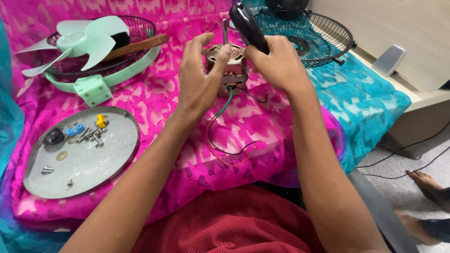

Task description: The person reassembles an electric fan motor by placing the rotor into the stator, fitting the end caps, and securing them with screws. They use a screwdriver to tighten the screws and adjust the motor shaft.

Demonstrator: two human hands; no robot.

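- Head view shows the motor (228,65) only in part: the left hand (199,79) covers its left side and the right hand (276,63) covers its right edge, so its full outline is hard to make out.
- What the black handle (247,26) ends in is hidden behind the right hand and the motor; the tool's tip cannot be seen.
- At the top centre of the frame, the motor is a squat metal block with a copper-coloured ring on top and a thin steel shaft (225,30) standing upright from it.
- Green, red and black wires (225,140) trail from its underside down onto the pink cloth (154,107).
- Left fingers curl around the motor, thumb pressed on its top edge.
- Right fingers are clenched around the black handle, just beside the shaft.
- Upper left: a pale green fan blade (77,42) lies in a wire guard (140,28).
- Lower left: a round grey plate (93,164) carries screws (91,136) and small parts.
- Upper right: a second wire guard (323,33), cut off by the frame's top edge.
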